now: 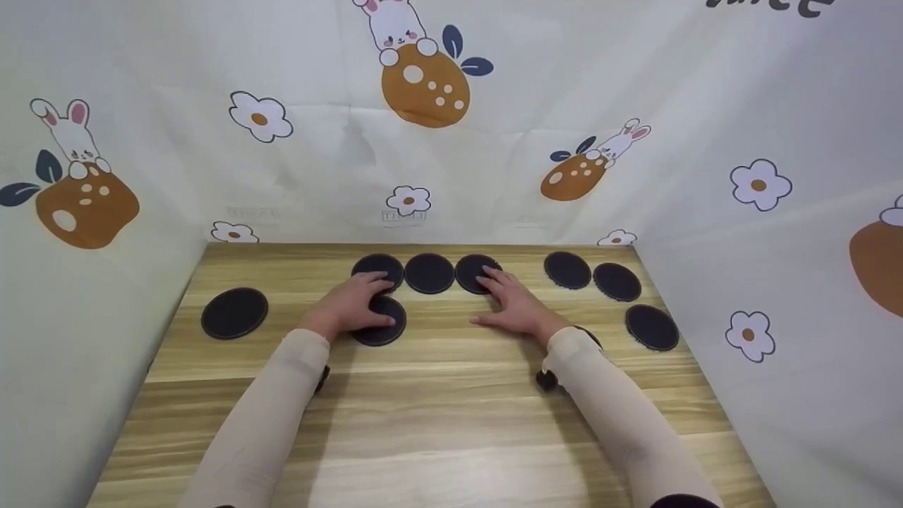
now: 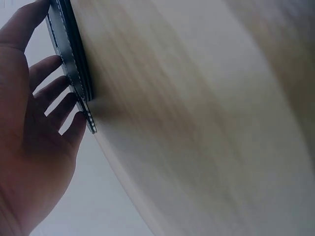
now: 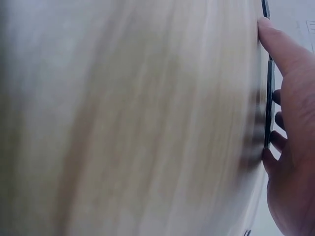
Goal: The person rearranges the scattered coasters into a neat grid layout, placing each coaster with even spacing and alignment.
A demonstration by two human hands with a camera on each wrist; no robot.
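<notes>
Black round coasters with stitched rims lie on the wooden table. My left hand point(image 1: 346, 303) rests its fingertips on the back-left coaster point(image 1: 368, 264), and its thumb lies on a nearer coaster point(image 1: 381, 334). In the left wrist view the nearer coaster point(image 2: 71, 49) shows a thick, layered edge. The fingers of my right hand point(image 1: 520, 307) touch the right coaster point(image 1: 471, 275) of the back row, spread and slightly bent. Its thumb rests on bare wood. Between the hands sits a middle coaster point(image 1: 429, 274), beside both row neighbours.
A lone coaster point(image 1: 235, 313) lies at the far left. On the right are three more: one at the back point(image 1: 567, 270), one beside it point(image 1: 617, 282) and one nearer point(image 1: 652, 327). A printed cloth point(image 1: 317, 176) walls the table point(image 1: 437, 423) at the back and sides.
</notes>
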